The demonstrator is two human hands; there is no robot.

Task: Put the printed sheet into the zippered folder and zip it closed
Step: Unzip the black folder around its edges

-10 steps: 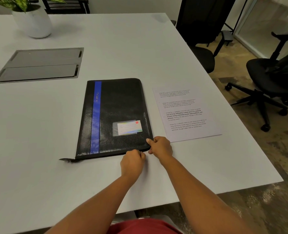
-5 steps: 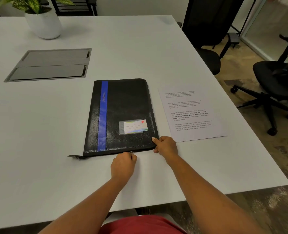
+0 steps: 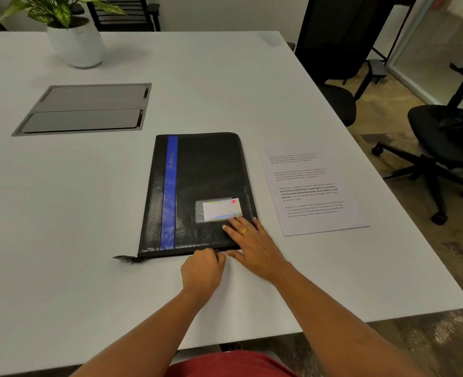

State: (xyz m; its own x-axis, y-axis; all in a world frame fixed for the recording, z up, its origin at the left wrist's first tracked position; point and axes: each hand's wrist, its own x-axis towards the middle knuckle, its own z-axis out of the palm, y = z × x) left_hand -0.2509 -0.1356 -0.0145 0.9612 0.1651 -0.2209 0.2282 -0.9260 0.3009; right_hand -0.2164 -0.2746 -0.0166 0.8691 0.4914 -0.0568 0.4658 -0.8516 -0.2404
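Evidently, the white printed sheet (image 3: pixel 312 191) lies unpacked right of the black blue-striped zippered folder (image 3: pixel 206 180); the left hand (image 3: pixel 203 270) pinches its zipper pull (image 3: pixel 217 251), and the right hand (image 3: pixel 255 242) presses straight fingers on its cover.

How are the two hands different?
The left hand is curled, pinching the zipper on the folder's near edge; the right hand lies flat on its cover with straight fingers. The right hand wears a gold ring; the left hand shows none. Both touch the folder, side by side.
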